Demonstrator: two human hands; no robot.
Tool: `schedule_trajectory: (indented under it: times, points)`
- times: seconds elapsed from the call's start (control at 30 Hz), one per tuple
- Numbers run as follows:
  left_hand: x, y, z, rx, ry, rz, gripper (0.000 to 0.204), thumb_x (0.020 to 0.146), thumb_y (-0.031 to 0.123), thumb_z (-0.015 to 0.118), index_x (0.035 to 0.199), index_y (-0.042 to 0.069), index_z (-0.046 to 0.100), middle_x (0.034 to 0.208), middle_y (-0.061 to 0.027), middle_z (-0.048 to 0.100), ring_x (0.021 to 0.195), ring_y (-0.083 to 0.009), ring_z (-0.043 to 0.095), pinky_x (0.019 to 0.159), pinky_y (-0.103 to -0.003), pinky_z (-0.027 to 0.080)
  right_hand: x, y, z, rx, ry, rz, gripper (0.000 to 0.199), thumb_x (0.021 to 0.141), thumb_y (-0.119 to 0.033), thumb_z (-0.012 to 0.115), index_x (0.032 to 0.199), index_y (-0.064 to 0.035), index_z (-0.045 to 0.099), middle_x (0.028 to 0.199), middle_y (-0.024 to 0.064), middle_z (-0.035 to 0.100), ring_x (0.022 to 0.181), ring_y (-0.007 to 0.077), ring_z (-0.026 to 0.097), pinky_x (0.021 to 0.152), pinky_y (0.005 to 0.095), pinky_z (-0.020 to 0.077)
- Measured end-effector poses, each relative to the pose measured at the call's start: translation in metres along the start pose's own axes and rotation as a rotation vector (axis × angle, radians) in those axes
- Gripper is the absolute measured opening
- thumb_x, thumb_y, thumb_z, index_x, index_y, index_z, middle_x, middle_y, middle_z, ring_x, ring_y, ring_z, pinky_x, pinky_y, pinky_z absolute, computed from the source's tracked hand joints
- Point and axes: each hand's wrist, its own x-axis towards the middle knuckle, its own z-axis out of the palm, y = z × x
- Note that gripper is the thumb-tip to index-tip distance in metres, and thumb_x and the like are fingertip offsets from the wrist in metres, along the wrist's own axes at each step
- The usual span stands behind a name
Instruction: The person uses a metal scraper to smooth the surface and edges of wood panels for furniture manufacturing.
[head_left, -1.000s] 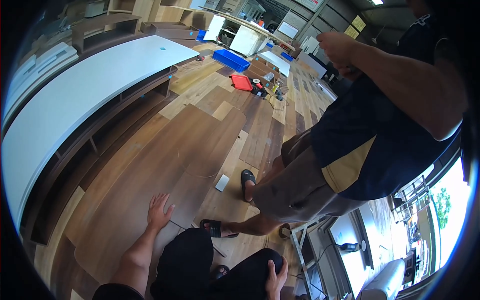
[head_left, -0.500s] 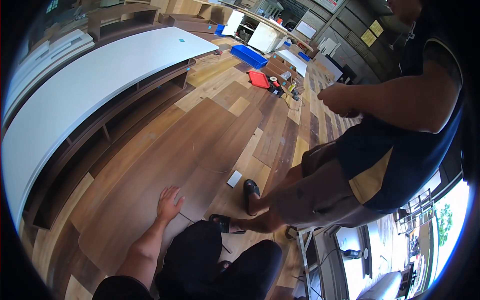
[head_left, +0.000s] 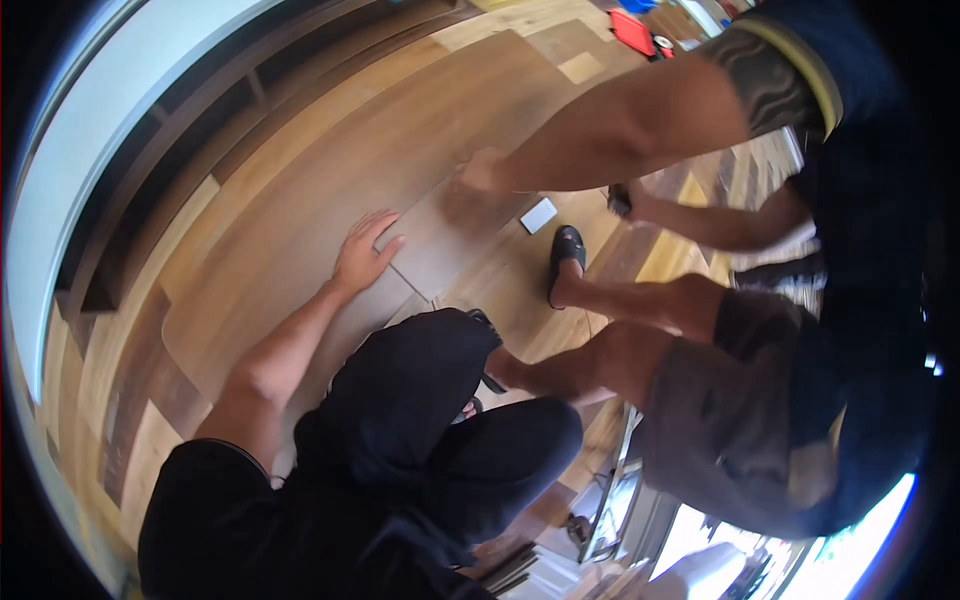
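Observation:
My left hand (head_left: 365, 255) lies flat with its fingers stretched on a large brown wood-grain panel (head_left: 290, 200) with rounded corners, which rests on the floor. Close to my fingertips, a thin seam (head_left: 410, 284) runs across the panel's near side. My right hand is out of the picture. From the right, a co-worker bends over, one blurred hand (head_left: 478, 175) reaching down at the panel's surface beyond mine. That person's other hand (head_left: 640, 208) grips a small dark object (head_left: 620, 200) whose kind I cannot make out. A small white rectangular block (head_left: 538, 215) sits by the panel's right edge.
On the left stands a long dark-brown shelf unit (head_left: 255, 85) under a white top (head_left: 75, 170). The co-worker's sandalled foot (head_left: 568, 255) is planted beside the white block. A red tray (head_left: 633, 33) lies far back on the plank floor. My bent knees (head_left: 420, 360) fill the near side.
The co-worker has bent down from standing, one hand now reaching to the panel. My view has tilted down and closer; my left hand stays flat on the panel.

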Motion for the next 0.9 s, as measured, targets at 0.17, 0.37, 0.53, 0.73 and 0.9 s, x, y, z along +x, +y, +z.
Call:
schedule_trajectory:
  times: [0.17,0.37,0.53,0.73,0.9]
  points:
    - [-0.121,-0.018,-0.092,0.293,-0.179,-0.027,0.045,0.096,0.024,0.070,0.137,0.007,0.063,0.152,-0.0166,0.053,0.144,-0.0355,0.047,0.122,-0.050,0.032,0.089,0.016,0.051,0.116,-0.265,0.072,0.073,0.092,-0.071,0.049,0.133,-0.0100,0.051,0.123,0.0110,0.054,0.112,0.0275,0.049,0.097,0.0398,0.0361]
    - [-0.193,-0.003,-0.170,0.596,-0.523,-0.232,0.058,0.103,0.033,0.057,0.155,0.013,0.046,0.168,-0.0128,0.032,0.157,-0.0309,0.024,0.129,-0.050,0.015,0.189,0.083,0.098,0.358,-0.500,0.130,0.076,0.091,-0.075,0.047,0.132,-0.0111,0.049,0.120,0.0099,0.052,0.111,0.0270,0.046,0.097,0.0414,0.0340]
    - [-0.174,-0.012,-0.151,0.636,-0.572,-0.184,0.056,0.105,0.036,0.052,0.157,0.016,0.044,0.169,-0.0100,0.031,0.158,-0.0266,0.022,0.130,-0.049,0.013,0.269,0.099,0.056,0.318,-0.427,0.122,0.071,0.092,-0.073,0.045,0.128,-0.0119,0.049,0.116,0.0091,0.050,0.109,0.0262,0.045,0.096,0.0448,0.0329]
    - [-0.169,-0.014,-0.142,0.517,-0.488,-0.139,0.053,0.102,0.033,0.058,0.151,0.014,0.052,0.164,-0.0127,0.039,0.154,-0.0309,0.032,0.128,-0.051,0.020,0.270,0.076,0.055,0.157,-0.227,0.071,0.064,0.095,-0.067,0.045,0.129,-0.0124,0.048,0.121,0.0094,0.050,0.111,0.0276,0.045,0.097,0.0472,0.0329]
    - [-0.174,-0.023,-0.148,0.528,-0.504,-0.152,0.053,0.102,0.034,0.057,0.152,0.017,0.051,0.164,-0.0113,0.039,0.154,-0.0302,0.033,0.127,-0.051,0.021,0.263,0.093,0.081,-0.301,-0.173,0.226,0.069,0.095,-0.065,0.049,0.136,-0.0100,0.043,0.125,0.0141,0.049,0.115,0.0320,0.046,0.100,0.0497,0.0354]
